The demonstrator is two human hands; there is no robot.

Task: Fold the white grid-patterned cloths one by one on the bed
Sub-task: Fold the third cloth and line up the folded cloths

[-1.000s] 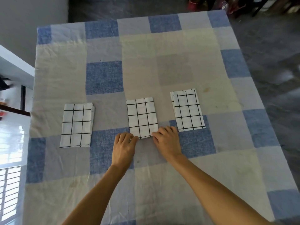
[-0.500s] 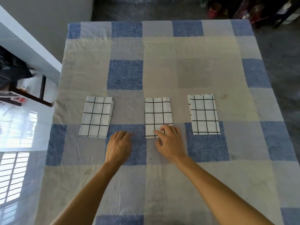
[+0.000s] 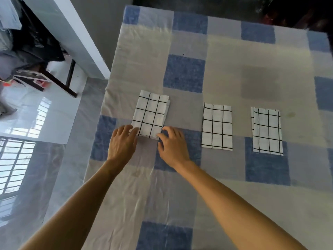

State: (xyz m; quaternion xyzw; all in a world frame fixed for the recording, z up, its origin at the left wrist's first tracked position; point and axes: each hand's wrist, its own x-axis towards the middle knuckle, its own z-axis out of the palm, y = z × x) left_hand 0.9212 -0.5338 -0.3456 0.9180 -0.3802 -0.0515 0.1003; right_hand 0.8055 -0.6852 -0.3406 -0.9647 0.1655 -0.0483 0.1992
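Three folded white cloths with a black grid lie in a row on the bed [image 3: 225,73]. The left cloth [image 3: 150,112] has its near edge under my fingertips. My left hand [image 3: 122,141] touches its near left corner, fingers spread. My right hand [image 3: 173,145] touches its near right corner, fingers curled over the edge. The middle cloth [image 3: 217,125] and the right cloth [image 3: 267,129] lie flat, apart from my hands.
The bed carries a blue, grey and cream checked sheet. Its left edge runs close to the left cloth. Beyond it are a glossy tiled floor [image 3: 36,112], a white wall ledge [image 3: 75,33] and a dark-legged piece of furniture [image 3: 54,76].
Both hands left the middle cloth and moved left to the near edge of the left cloth. The view swung to the left.
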